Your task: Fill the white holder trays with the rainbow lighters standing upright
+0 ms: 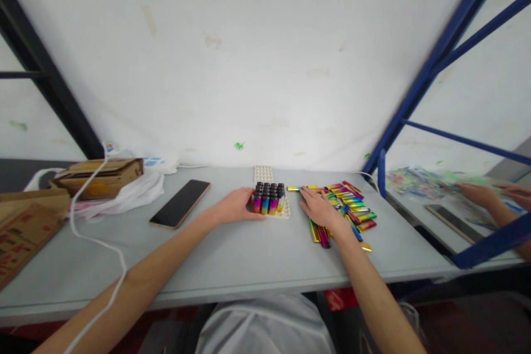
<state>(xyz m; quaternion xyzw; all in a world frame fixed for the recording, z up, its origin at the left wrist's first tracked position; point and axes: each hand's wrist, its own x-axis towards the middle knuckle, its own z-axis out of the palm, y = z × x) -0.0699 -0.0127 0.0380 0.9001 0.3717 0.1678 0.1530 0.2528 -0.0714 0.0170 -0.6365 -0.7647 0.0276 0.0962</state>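
Observation:
A white perforated tray (pixel 264 172) lies at the middle of the grey table (pixel 232 260). Several rainbow-coloured lighters with black tops (pixel 269 198) stand upright in its near half. My left hand (pixel 236 206) rests against the tray's left side, fingers curled toward the lighters. My right hand (pixel 320 207) lies flat, fingers spread, on a loose pile of shiny rainbow-coloured sleeves (pixel 352 206) just right of the tray. Neither hand has anything lifted.
A dark phone (pixel 181 203) lies left of the tray. Cardboard boxes (pixel 99 176) and a white plastic bag (pixel 133 191) sit far left, with a white cable (pixel 95 243) across the table. Blue frame bars (pixel 418 88) stand right; another person's hands (pixel 481 194) work beyond.

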